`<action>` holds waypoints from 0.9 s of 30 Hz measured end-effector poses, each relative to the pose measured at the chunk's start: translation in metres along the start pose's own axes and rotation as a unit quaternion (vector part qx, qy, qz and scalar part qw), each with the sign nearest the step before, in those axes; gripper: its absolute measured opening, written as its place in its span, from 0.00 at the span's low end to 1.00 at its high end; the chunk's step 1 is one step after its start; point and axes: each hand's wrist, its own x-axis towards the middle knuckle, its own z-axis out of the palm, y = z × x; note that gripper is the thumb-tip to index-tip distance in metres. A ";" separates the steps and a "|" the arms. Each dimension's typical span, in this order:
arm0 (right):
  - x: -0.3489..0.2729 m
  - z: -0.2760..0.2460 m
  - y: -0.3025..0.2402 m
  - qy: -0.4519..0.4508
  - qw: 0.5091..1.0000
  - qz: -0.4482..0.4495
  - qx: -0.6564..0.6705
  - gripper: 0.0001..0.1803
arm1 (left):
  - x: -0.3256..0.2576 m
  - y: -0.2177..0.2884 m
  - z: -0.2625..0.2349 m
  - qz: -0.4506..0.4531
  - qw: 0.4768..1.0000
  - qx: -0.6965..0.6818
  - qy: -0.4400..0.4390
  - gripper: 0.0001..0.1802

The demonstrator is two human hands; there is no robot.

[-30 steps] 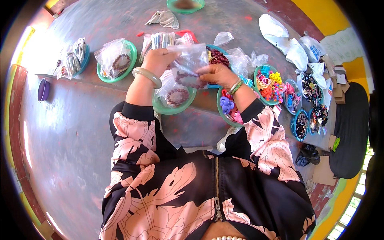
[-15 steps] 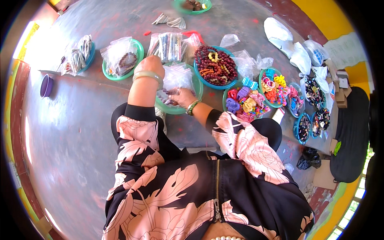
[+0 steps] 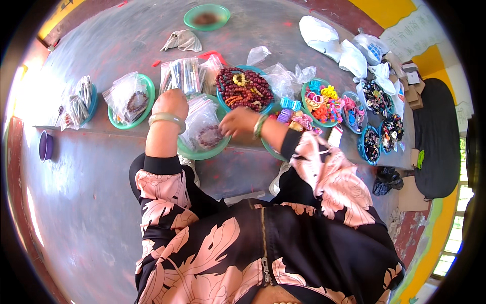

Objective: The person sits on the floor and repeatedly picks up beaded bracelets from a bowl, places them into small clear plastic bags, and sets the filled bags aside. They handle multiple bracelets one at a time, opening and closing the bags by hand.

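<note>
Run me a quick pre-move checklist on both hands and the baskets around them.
1. Beaded bracelet inside the near green basket: ok, it lies there with clear plastic.
2. Left hand grip on the plastic: cannot tell, its far side is hidden.
3. Right hand touching the plastic: cannot tell, it is at the basket's right side, close to the bracelet.
4. Gap between that green basket and the blue basket: not ok, none shows.
5. Bead strands inside the blue basket: ok, heaped within it.
6. Purple bowl away from both hands: ok, far to the left.
</note>
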 end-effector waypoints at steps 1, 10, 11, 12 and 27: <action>-0.015 -0.016 -0.022 0.102 0.992 0.019 -0.072 0.12 | -0.004 0.001 -0.001 0.003 1.000 -0.017 0.003 0.15; -0.087 -0.194 0.035 0.410 0.789 0.111 -0.445 0.19 | -0.001 0.034 0.007 0.069 0.991 -0.097 0.055 0.20; -0.082 -0.194 0.046 0.410 0.769 0.126 -0.475 0.19 | 0.002 0.037 0.011 0.075 0.991 -0.096 0.058 0.20; -0.076 -0.188 0.049 0.406 0.749 0.138 -0.505 0.19 | 0.002 0.038 0.013 0.086 0.989 -0.100 0.068 0.19; -0.055 -0.198 0.045 0.519 0.672 0.162 -0.503 0.13 | 0.003 0.047 0.013 0.121 0.986 -0.102 0.050 0.18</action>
